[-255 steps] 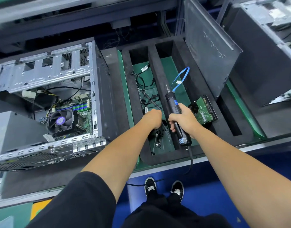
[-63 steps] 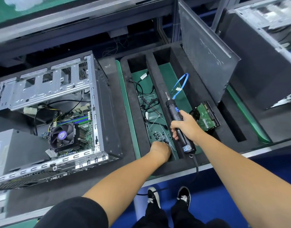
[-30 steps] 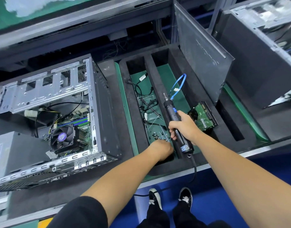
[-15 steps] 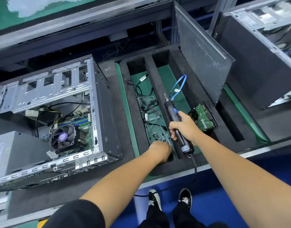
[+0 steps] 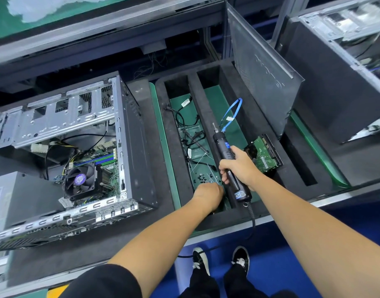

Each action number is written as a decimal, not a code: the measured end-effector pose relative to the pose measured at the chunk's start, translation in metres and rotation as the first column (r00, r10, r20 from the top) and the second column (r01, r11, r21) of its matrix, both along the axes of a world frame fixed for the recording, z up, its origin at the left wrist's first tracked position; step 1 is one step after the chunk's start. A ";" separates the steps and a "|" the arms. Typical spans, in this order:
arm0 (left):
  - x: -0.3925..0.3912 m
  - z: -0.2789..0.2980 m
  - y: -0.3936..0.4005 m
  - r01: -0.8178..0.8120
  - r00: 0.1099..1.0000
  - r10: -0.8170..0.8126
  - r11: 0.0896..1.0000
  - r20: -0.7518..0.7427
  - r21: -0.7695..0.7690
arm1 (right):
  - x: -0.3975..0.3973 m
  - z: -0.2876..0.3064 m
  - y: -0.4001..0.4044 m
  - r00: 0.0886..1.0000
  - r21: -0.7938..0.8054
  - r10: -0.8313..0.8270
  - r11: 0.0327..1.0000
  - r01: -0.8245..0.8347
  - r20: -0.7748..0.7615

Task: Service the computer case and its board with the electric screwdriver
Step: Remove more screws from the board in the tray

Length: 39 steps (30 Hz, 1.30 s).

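Little change from half a second back: left hand (image 5: 208,193) sits in the same near end of the left tray slot, maybe a touch lower among the screws (image 5: 203,178); right hand (image 5: 238,167) and electric screwdriver (image 5: 228,162) are in the same pose. Against the oldest frame, the left hand has come nearer along the slot, toward the screw pile.

Counts: one open computer case (image 5: 77,160) lying on its side at left on the bench, one board (image 5: 105,166) inside it, one cooler fan (image 5: 80,180) on that board. One black foam tray (image 5: 208,108), two long green-floored slots in use. One loose blue cable (image 5: 233,114) in the right slot, a tangle of black cables (image 5: 184,127) in the left one, screws too small to count. One hard drive (image 5: 265,154), circuit side up, standing in the foam just right of the screwdriver. One side panel (image 5: 262,82) leaning upright behind it. A second case (image 5: 346,67) at far right.

Hands: right hand is wrapped round the screwdriver's mid-body, bit pointing away, cord hanging off the bench edge. Left hand is knuckles-up with fingers tucked down into the slot at the screws; fingertips hidden, so cannot tell whether it is pinching anything.
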<state>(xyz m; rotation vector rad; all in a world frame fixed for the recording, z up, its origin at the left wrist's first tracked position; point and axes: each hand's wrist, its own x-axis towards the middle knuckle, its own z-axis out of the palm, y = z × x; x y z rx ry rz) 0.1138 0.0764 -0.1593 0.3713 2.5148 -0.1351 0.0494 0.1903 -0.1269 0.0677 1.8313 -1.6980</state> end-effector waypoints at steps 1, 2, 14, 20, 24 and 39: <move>0.000 0.000 0.001 -0.012 1.000 0.012 1.000 -0.006 -0.002 | 0.000 0.000 0.000 1.000 0.001 0.000 1.000 0.000 0.002; -0.001 0.000 0.001 -0.022 1.000 0.022 1.000 -0.001 0.001 | 0.000 0.000 0.000 1.000 0.003 -0.001 1.000 0.001 0.005; -0.004 0.001 -0.002 -0.139 0.988 0.144 0.986 -0.058 0.090 | 0.000 0.004 0.001 1.000 0.006 0.004 1.000 -0.004 -0.003; -0.006 -0.002 0.000 -0.194 0.981 0.192 0.966 0.026 0.172 | 0.000 0.004 0.001 1.000 0.016 0.008 1.000 -0.008 -0.006; -0.006 -0.002 -0.002 -0.250 0.968 0.243 0.944 0.061 0.215 | 0.001 0.005 0.000 1.000 0.017 0.001 1.000 -0.001 -0.006; -0.025 -0.001 -0.008 -0.524 0.849 0.515 0.786 0.120 0.329 | 0.002 0.008 0.000 1.000 0.030 -0.011 0.999 0.011 0.008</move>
